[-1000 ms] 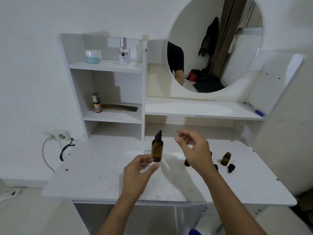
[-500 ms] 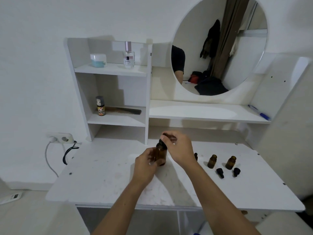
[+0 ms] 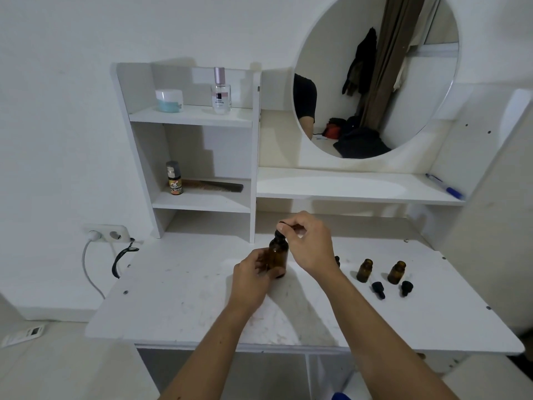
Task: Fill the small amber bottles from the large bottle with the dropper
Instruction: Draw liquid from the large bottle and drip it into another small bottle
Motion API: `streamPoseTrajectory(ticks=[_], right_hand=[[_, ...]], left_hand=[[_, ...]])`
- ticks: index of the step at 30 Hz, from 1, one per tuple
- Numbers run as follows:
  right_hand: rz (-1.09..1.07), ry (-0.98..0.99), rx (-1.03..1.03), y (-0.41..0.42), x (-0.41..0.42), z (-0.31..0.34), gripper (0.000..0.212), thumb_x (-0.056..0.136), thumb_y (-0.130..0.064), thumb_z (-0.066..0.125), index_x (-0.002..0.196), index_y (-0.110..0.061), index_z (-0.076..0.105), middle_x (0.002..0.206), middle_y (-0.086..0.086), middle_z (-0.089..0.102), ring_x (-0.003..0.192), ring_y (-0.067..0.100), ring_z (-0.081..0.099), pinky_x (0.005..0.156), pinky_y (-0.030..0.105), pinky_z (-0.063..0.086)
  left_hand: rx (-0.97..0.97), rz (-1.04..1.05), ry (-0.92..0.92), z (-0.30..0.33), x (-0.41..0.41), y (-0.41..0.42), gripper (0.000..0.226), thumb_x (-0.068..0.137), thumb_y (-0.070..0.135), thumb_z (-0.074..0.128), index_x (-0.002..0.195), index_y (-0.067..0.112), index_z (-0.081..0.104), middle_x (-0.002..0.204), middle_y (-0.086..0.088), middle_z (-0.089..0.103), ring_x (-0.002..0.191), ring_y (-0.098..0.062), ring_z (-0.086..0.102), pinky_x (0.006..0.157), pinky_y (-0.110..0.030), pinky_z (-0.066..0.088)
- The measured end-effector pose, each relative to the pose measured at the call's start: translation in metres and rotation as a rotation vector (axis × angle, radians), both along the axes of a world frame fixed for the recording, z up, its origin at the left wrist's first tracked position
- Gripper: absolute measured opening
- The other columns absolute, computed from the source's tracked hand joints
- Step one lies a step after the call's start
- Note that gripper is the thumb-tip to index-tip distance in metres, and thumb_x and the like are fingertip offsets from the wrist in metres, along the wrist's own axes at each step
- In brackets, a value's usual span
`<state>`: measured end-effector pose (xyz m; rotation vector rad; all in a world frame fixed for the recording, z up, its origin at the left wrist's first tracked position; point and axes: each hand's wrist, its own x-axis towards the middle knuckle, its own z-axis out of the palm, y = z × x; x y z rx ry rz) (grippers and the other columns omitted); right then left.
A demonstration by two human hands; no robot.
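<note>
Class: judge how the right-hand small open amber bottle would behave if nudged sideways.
The small amber bottle probably tips easily: it stands upright, taller than wide. Tipped, its round body would likely roll. It looks like glass, so possibly fragile.

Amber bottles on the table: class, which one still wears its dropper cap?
The large amber bottle, held by the left hand. The small bottles to its right stand uncapped beside their loose caps.

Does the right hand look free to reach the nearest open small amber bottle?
Probably not yet: the right hand pinches the large bottle's dropper top. Once released, bare table leaves the small amber bottle unobstructed.
</note>
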<state>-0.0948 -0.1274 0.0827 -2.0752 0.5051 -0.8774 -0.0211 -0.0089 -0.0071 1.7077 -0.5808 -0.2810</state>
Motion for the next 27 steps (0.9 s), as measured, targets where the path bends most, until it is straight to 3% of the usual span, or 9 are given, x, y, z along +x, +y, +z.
streamPoseTrajectory(ticks=[9, 14, 19, 25, 27], right_hand=[[-0.022, -0.011, -0.022, -0.001, 0.001, -0.005, 0.011, 0.095, -0.009, 0.076, 0.086, -0.014, 0.08, 0.085, -0.012, 0.072, 0.083, 0.004, 0.07, 0.077, 0.005, 0.05], [-0.008, -0.02, 0.052, -0.001, -0.001, -0.005, 0.007, 0.096, -0.012, 0.076, 0.092, -0.017, 0.08, 0.088, -0.015, 0.073, 0.081, -0.011, 0.067, 0.077, 0.002, 0.048], [0.02, -0.038, 0.111, -0.005, -0.002, 0.001, 0.009, 0.095, -0.017, 0.077, 0.102, -0.016, 0.082, 0.101, -0.006, 0.079, 0.094, 0.008, 0.074, 0.083, 0.007, 0.053], [0.054, -0.085, 0.145, -0.008, -0.006, 0.02, 0.009, 0.096, -0.021, 0.078, 0.095, -0.03, 0.077, 0.101, -0.01, 0.078, 0.093, -0.004, 0.071, 0.082, 0.004, 0.051], [0.045, -0.107, 0.154, -0.01, -0.007, 0.023, 0.005, 0.096, -0.023, 0.078, 0.098, -0.027, 0.078, 0.101, -0.01, 0.079, 0.094, -0.002, 0.072, 0.085, 0.007, 0.052]], left_hand=[[-0.005, -0.003, -0.013, -0.003, 0.002, 0.0, 0.051, 0.081, 0.011, 0.086, 0.128, 0.016, 0.066, 0.111, 0.005, 0.075, 0.103, -0.007, 0.071, 0.092, -0.019, 0.057], [0.006, -0.003, -0.021, -0.005, 0.003, -0.001, 0.053, 0.082, 0.014, 0.086, 0.131, 0.016, 0.065, 0.117, 0.003, 0.074, 0.107, -0.012, 0.071, 0.098, -0.027, 0.058], [0.005, -0.011, -0.016, -0.006, 0.003, -0.001, 0.052, 0.083, 0.014, 0.086, 0.131, 0.017, 0.065, 0.116, 0.005, 0.073, 0.108, -0.012, 0.07, 0.098, -0.026, 0.057], [0.019, -0.008, -0.028, -0.006, 0.003, -0.001, 0.053, 0.084, 0.013, 0.085, 0.133, 0.017, 0.064, 0.121, 0.001, 0.073, 0.11, -0.015, 0.07, 0.102, -0.031, 0.057], [0.017, -0.012, -0.034, -0.007, 0.003, -0.001, 0.053, 0.084, 0.014, 0.084, 0.133, 0.017, 0.063, 0.121, 0.002, 0.073, 0.111, -0.015, 0.07, 0.102, -0.031, 0.057]])
